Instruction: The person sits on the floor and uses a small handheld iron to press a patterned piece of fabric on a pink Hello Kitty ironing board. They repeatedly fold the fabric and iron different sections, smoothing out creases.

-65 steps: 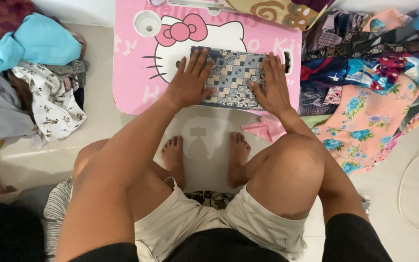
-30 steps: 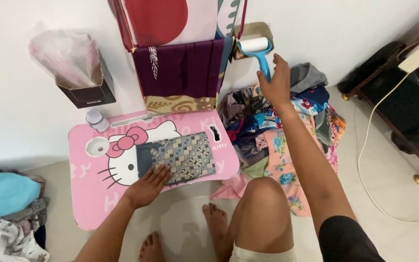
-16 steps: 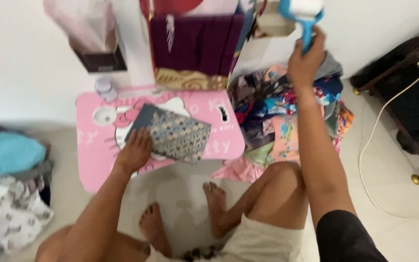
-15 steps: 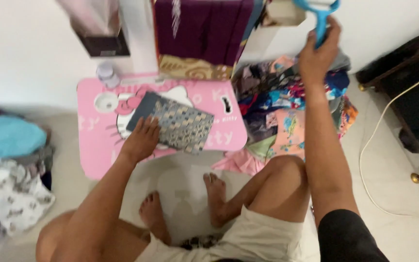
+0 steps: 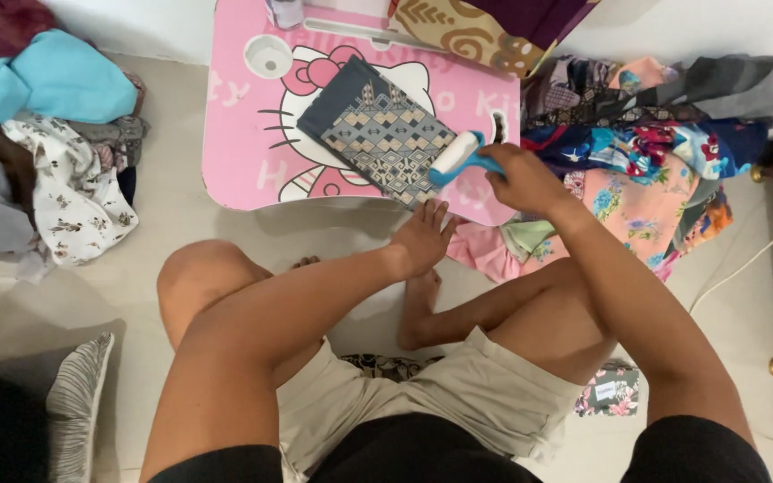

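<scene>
Now right hand (image 5: 519, 179) grip clamped on blue lint roller (image 5: 458, 156) over folded patterned cloth (image 5: 379, 131), left hand (image 5: 422, 240) open nearby.

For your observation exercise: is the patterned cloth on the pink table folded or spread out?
Folded: the patterned cloth lies as a compact flat rectangle on the pink table, its dark underside showing along one edge.

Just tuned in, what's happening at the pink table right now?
A person sits on the floor at a low pink table. Their right hand grips the blue handle of a lint roller, whose white roll rests on the near edge of a folded patterned cloth lying on the table. The left hand is open, fingers spread at the table's front edge just below the cloth. Piles of clothes lie on the floor to both sides.
</scene>
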